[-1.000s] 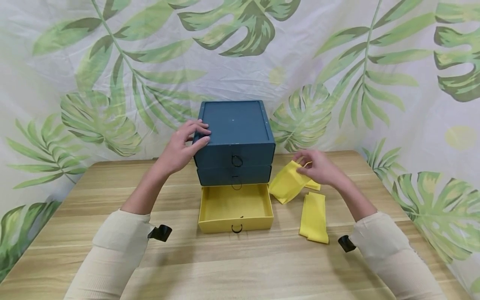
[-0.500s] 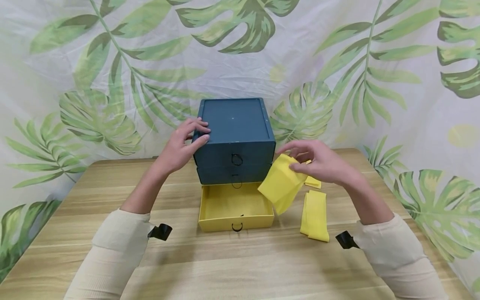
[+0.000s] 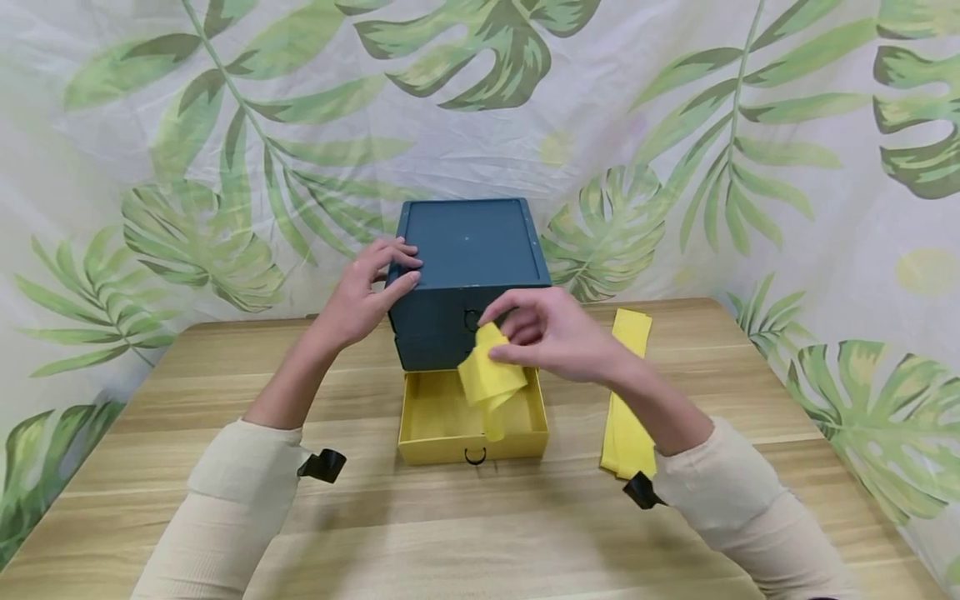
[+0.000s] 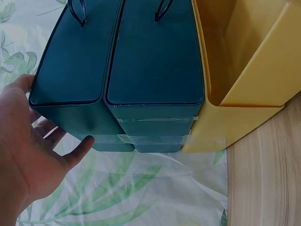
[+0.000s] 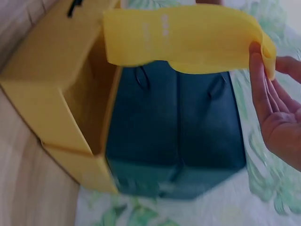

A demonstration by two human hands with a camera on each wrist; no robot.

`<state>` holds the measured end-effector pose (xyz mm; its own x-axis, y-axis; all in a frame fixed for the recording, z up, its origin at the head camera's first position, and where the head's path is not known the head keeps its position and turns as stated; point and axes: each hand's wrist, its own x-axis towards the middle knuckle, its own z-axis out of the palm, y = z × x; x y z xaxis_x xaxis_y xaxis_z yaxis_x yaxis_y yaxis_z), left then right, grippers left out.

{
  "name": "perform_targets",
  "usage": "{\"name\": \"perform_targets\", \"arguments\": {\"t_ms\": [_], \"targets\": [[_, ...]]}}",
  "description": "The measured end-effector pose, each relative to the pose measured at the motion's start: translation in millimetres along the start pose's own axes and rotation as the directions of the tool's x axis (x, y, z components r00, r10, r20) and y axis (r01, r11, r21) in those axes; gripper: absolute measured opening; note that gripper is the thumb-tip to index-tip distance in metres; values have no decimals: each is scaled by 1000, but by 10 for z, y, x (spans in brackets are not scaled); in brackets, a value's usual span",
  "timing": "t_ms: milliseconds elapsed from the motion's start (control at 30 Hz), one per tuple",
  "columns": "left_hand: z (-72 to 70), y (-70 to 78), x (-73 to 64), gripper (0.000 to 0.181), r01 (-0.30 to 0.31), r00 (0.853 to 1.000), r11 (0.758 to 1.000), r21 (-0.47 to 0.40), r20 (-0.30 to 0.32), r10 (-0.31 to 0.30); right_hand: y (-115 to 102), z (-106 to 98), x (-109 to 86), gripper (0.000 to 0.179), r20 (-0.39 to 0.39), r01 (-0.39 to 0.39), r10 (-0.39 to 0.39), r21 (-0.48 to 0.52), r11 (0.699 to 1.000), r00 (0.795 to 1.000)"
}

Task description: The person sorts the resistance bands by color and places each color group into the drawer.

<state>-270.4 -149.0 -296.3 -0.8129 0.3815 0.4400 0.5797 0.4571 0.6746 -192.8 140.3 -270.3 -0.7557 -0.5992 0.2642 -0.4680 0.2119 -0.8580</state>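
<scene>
A yellow resistance band (image 3: 492, 377), looped and faintly printed, is pinched at one end between the thumb and fingers of my right hand (image 3: 558, 337). It hangs over the pulled-out bottom yellow drawer (image 3: 472, 450) of a stacked drawer unit. Two dark blue drawers (image 4: 153, 56) above it are closed, each with a black loop pull. My left hand (image 3: 360, 296) rests on the upper left edge of the blue top (image 3: 472, 242). In the left wrist view its thumb (image 4: 80, 151) lies straight along the side, while the other fingers are partly hidden behind the box.
Two more yellow bands lie to the right of the unit, a far one (image 3: 633, 329) and a near one (image 3: 628, 437) partly hidden by the right forearm. The wooden table (image 3: 480, 533) ends at a leaf-print cloth backdrop (image 3: 480, 150).
My right hand has lifted the yellow resistance band off the right side and carried it left, over the drawer. My left hand has stayed on the box.
</scene>
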Motion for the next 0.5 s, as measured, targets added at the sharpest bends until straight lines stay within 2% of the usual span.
{"name": "perform_targets", "arguments": {"t_ms": [300, 400, 500], "targets": [[7, -7, -12, 23, -1, 1000, 1000, -5, 0, 1, 60, 341, 265, 27, -67, 77, -79, -29, 997, 995], [4, -3, -9, 23, -6, 1000, 1000, -4, 0, 6, 59, 415, 297, 26, -79, 71, -76, -65, 995, 994], [1, 0, -1, 23, -13, 1000, 1000, -4, -1, 13, 117, 504, 273, 25, -66, 42, -52, -142, 989, 996]]}}
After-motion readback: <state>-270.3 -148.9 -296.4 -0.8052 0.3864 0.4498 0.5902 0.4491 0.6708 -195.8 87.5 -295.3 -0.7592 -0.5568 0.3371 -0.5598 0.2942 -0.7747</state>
